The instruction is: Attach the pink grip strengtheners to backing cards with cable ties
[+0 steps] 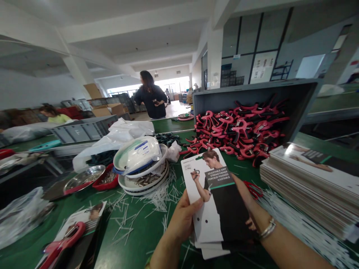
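Observation:
Printed packaging cards (232,209) for a grip strengthener sit in front of me in a small stack, tilted up over the green table. My left hand (183,216) grips their left edge, thumb on the front face. Along the right edge my right hand (246,196) closes round the cards, its fingers mostly hidden behind them. Red-and-black hand grips (238,129) lie heaped just beyond, spilling from a grey crate (249,91) tipped on its side. To the right stands a thick stack of the same cards (303,190).
White plastic ties (303,224) are strewn right and left of the cards. Stacked bowls (143,185), a red tray (106,179) and a metal dish (85,177) of small parts stand left. Carded grips (67,235) lie front left. A person (153,99) stands beyond the table.

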Available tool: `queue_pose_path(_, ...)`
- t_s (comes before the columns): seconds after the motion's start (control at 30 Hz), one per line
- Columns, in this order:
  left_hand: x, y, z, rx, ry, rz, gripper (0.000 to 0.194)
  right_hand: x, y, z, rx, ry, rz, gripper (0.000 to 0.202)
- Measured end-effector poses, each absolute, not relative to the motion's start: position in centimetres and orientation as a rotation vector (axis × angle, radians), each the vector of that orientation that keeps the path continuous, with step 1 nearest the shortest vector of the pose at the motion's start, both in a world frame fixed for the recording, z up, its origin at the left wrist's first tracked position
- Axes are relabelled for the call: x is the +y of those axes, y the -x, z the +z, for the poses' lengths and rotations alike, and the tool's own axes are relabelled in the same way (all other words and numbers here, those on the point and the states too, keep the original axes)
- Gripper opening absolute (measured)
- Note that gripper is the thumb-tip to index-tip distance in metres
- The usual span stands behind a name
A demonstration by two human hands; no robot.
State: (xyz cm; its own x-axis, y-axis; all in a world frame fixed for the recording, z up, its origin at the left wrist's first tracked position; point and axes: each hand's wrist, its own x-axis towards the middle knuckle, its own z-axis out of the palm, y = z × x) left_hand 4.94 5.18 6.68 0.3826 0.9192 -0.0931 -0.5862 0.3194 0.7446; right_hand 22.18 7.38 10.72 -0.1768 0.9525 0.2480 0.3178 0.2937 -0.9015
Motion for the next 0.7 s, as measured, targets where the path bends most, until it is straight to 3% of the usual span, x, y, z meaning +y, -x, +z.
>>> queue_pose_path(0.1, 5.3, -5.0, 6.7, 0.591, -0.672, 1.069, 0.057, 7.4, -21.6, 10.9, -1.403, 1.022, 1.170, 0.069)
queue_pose_path(0.2, 5.3, -5.2, 6.7, 0.608, -0.659, 1.084, 0.051, 6.9, -21.9, 10.7, -1.247, 0.948, 1.263, 0.066)
queue_pose_path(0.3, 5.3, -5.3, 6.8, 0.607, -0.652, 1.097, 0.052, 6.5, -23.0, 10.4, -1.368, 1.030, 0.958, 0.059)
queue_pose_path(0.37, 5.3, -5.4, 6.8, 0.601, -0.662, 1.102, 0.051, 6.3, -23.8, 10.6, -1.631, 1.138, 0.549, 0.060)
queue_pose_path(0.47, 5.2, -5.4, 6.6, 0.602, -0.700, 1.104, 0.050, 6.3, -24.1, 11.5, -2.025, 1.207, -0.025, 0.041)
queue_pose_path(0.63, 5.1, -5.2, 6.6, 0.610, -0.763, 1.091, 0.052, 6.5, -23.0, 12.2, -2.225, 1.243, -0.080, 0.008)
queue_pose_path(0.7, 5.1, -5.1, 6.7, 0.640, -0.763, 1.084, 0.053, 6.4, -22.8, 12.3, -2.255, 1.230, -0.084, 0.007)
